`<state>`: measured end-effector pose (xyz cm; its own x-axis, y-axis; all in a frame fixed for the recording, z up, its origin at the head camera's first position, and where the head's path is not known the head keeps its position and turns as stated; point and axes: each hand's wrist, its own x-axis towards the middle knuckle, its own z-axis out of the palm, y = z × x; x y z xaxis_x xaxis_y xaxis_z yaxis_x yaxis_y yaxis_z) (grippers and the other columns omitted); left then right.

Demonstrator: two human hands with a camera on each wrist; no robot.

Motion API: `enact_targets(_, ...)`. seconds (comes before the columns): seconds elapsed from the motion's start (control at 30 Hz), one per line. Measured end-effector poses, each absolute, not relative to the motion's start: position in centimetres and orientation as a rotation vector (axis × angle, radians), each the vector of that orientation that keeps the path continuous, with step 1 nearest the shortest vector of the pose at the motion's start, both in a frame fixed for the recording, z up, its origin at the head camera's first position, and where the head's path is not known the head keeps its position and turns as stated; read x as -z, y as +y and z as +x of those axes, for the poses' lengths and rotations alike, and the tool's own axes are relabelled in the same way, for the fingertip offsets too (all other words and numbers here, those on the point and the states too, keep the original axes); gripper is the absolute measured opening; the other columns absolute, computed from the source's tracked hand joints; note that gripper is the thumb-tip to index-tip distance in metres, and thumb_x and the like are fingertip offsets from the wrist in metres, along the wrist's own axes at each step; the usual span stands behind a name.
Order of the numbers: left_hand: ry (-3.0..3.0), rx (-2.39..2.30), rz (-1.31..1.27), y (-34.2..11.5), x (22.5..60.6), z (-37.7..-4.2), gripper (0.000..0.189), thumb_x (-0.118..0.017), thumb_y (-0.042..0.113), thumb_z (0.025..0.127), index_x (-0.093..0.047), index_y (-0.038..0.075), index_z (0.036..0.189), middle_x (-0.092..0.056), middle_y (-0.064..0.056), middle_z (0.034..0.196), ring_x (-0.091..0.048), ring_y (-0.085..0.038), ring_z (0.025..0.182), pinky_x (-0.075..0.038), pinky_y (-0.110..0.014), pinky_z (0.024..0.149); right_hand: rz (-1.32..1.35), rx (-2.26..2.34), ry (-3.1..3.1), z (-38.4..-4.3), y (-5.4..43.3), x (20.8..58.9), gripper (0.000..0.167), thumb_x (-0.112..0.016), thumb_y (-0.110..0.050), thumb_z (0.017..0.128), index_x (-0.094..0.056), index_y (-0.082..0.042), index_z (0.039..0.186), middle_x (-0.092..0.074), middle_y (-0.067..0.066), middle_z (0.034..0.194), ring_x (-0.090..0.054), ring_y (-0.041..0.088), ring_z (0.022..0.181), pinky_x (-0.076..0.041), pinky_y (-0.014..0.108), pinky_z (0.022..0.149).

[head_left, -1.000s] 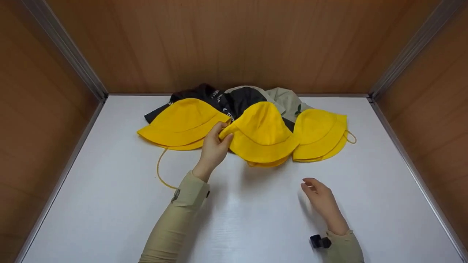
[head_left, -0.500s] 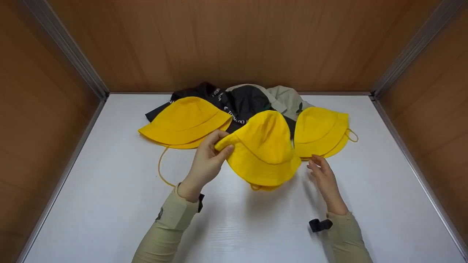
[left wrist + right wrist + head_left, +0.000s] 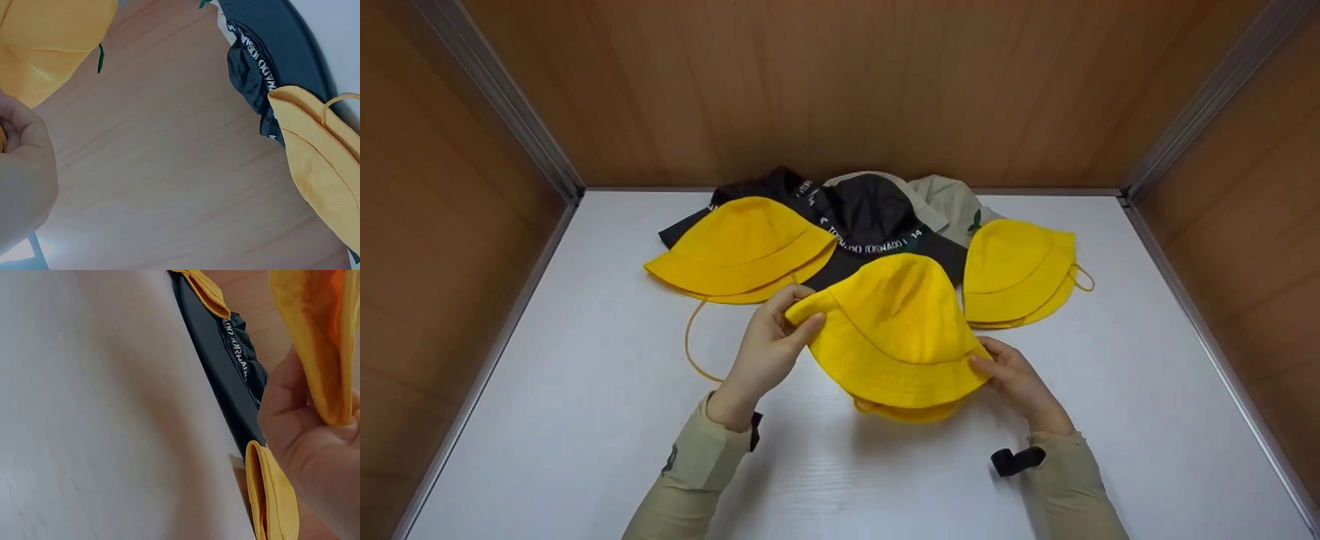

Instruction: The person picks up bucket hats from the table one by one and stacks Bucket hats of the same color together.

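A yellow bucket hat [image 3: 900,330] hangs above the white table between both hands, crown up and brim toward me. My left hand [image 3: 769,341] pinches the left end of its brim, thumb in front. At the right end of the brim, my right hand [image 3: 1024,379] pinches the cloth between thumb and fingers; the right wrist view shows the folded brim edge [image 3: 332,405] in that grip. Behind it lie a second yellow hat [image 3: 742,251] on the left, with a loose chin cord, and a third yellow hat [image 3: 1020,274] on the right.
A black cap with white lettering [image 3: 877,214] lies behind the held hat. Another dark hat [image 3: 769,187] and a beige hat [image 3: 949,202] sit against the wooden back wall [image 3: 840,90]. Wooden side walls flank the white table [image 3: 585,420].
The yellow hat has come toward me, away from the others, uncovering the black cap's lettering. My right hand has moved up to the hat and taken hold of its right brim.
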<state>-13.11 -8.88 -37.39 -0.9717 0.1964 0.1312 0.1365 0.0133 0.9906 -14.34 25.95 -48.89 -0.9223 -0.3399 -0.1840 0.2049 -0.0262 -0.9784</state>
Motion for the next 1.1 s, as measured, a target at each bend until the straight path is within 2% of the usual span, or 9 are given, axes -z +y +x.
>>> enact_targets(0.1,2.23,-2.12,0.26,-9.5,38.2,-13.5,0.017,-0.059,0.003,0.091,-0.057,-0.001,0.107,-0.056,-0.012,0.096,-0.057,-0.022,0.08,-0.052,-0.024,0.073,-0.033,1.988,1.993,-14.2,25.8,49.0,0.031,-0.056,-0.017,0.096,-0.055,-0.007,0.125,-0.065,-0.009,0.106,-0.061,0.006,0.09,-0.051,0.021,0.082)
enact_targets(0.2,2.277,-2.053,0.15,-10.1,39.3,-13.9,0.022,-0.062,0.006,0.09,-0.057,0.001,0.11,-0.057,-0.013,0.102,-0.056,-0.022,0.084,-0.053,-0.025,0.077,0.075,2.013,2.074,-14.0,25.7,48.6,0.037,-0.057,-0.015,0.095,-0.052,0.001,0.128,-0.064,-0.009,0.105,-0.061,0.007,0.09,-0.051,0.02,0.082)
enact_targets(0.37,2.375,-1.892,0.01,-11.2,41.3,-14.3,0.033,-0.069,0.014,0.087,-0.057,0.006,0.117,-0.06,-0.012,0.11,-0.056,-0.021,0.095,-0.052,-0.029,0.085,0.096,2.104,2.192,-13.7,25.1,47.3,0.029,-0.054,-0.002,0.094,-0.056,0.007,0.121,-0.066,-0.005,0.102,-0.062,0.01,0.088,-0.052,0.021,0.08)
enact_targets(0.47,2.415,-1.838,-0.022,-11.8,42.0,-14.3,0.032,-0.07,0.018,0.086,-0.061,0.007,0.114,-0.063,-0.01,0.106,-0.055,-0.019,0.085,-0.05,-0.023,0.068,0.065,2.112,2.261,-13.6,24.7,46.3,0.024,-0.055,0.001,0.092,-0.06,0.005,0.116,-0.066,-0.005,0.098,-0.062,0.011,0.086,-0.052,0.021,0.077)
enact_targets(0.57,2.398,-1.867,-0.019,-12.4,42.3,-14.1,0.026,-0.069,0.017,0.086,-0.065,0.005,0.11,-0.063,-0.01,0.096,-0.051,-0.018,0.067,-0.038,-0.021,0.048,0.049,2.097,2.296,-13.3,24.3,45.3,0.024,-0.056,0.002,0.091,-0.06,0.006,0.115,-0.066,-0.004,0.097,-0.062,0.011,0.085,-0.052,0.021,0.076)
enact_targets(0.63,2.388,-1.89,-0.019,-12.8,42.4,-13.9,0.024,-0.069,0.015,0.086,-0.065,0.004,0.107,-0.062,-0.01,0.092,-0.049,-0.017,0.063,-0.034,-0.02,0.044,0.045,2.07,2.323,-13.1,24.1,44.7,0.026,-0.057,0.002,0.091,-0.06,0.009,0.116,-0.066,-0.005,0.096,-0.061,0.011,0.084,-0.052,0.021,0.076)
enact_targets(0.8,2.408,-1.884,-0.027,-14.2,42.4,-13.1,0.021,-0.069,0.011,0.086,-0.066,0.0,0.103,-0.063,-0.011,0.092,-0.054,-0.018,0.072,-0.048,-0.021,0.058,-0.001,1.974,2.358,-12.8,23.6,43.5,0.032,-0.059,-0.002,0.09,-0.058,0.009,0.12,-0.067,-0.008,0.098,-0.061,0.011,0.085,-0.05,0.021,0.078)
enact_targets(0.9,2.456,-1.83,-0.042,-15.4,42.4,-12.7,0.02,-0.069,0.01,0.086,-0.066,0.0,0.103,-0.064,-0.011,0.093,-0.055,-0.018,0.076,-0.051,-0.022,0.064,-0.062,1.895,2.356,-12.7,22.9,43.2,0.034,-0.062,-0.008,0.09,-0.059,0.008,0.12,-0.067,-0.006,0.102,-0.059,0.011,0.085,-0.049,0.021,0.079)
enact_targets(1.1,2.552,-1.682,-0.07,-18.3,43.0,-12.4,0.023,-0.069,0.013,0.086,-0.066,-0.002,0.105,-0.065,-0.011,0.094,-0.054,-0.015,0.077,-0.048,-0.02,0.068,-0.229,1.75,2.325,-13.2,20.7,44.0,0.036,-0.064,-0.016,0.091,-0.061,0.005,0.119,-0.065,0.014,0.113,-0.06,0.012,0.088,-0.05,0.022,0.08)
